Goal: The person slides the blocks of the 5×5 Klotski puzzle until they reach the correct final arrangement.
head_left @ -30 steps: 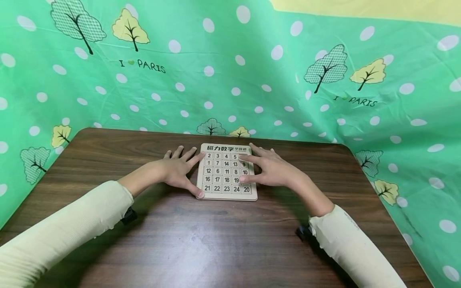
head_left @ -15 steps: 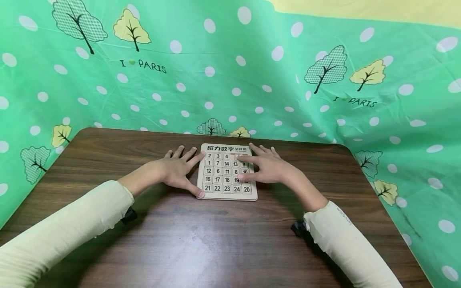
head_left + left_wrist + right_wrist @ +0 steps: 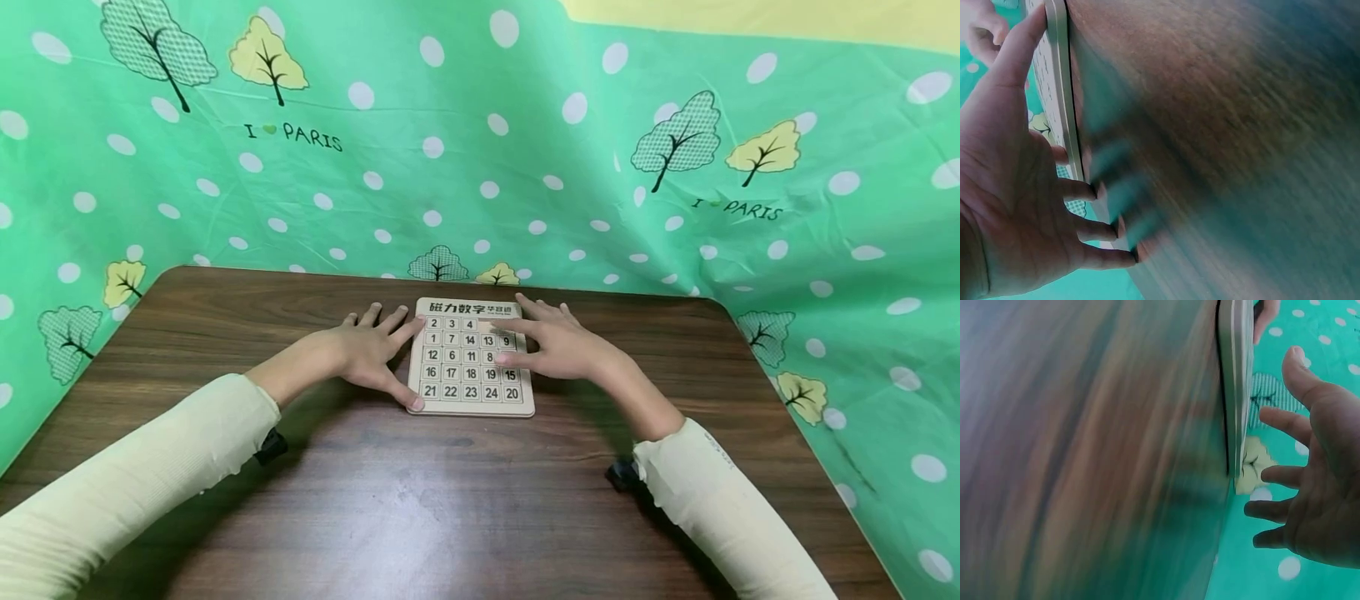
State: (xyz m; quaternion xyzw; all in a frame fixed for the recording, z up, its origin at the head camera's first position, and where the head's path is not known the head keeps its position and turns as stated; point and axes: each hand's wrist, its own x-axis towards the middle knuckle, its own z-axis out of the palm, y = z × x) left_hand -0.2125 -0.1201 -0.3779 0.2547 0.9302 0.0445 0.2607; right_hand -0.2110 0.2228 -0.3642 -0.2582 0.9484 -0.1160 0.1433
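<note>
A pale wooden number slide puzzle (image 3: 471,407) lies flat on the dark table, with black numbered tiles in rows below a printed heading. My left hand (image 3: 367,354) is spread at its left side, thumb at the near left corner and index fingertip at the upper left edge. In the left wrist view, the fingers of that hand (image 3: 1016,181) reach down along the board's edge. Over the right part of the puzzle hovers my right hand (image 3: 566,343), index finger at the top row and thumb over the third row. A bare slot shows beside tile 4; the top right tile is hidden.
The brown wood-grain table (image 3: 420,508) extends around the board. Behind it hangs a green polka-dot cloth (image 3: 450,179) with printed trees. Dark wrist straps (image 3: 270,447) show under the pale sleeves (image 3: 150,467).
Tile 5 has slid right from the fourth place of the top row, under my right index finger, baring a slot. My right hand has shifted slightly left and up; my left hand stays put.
</note>
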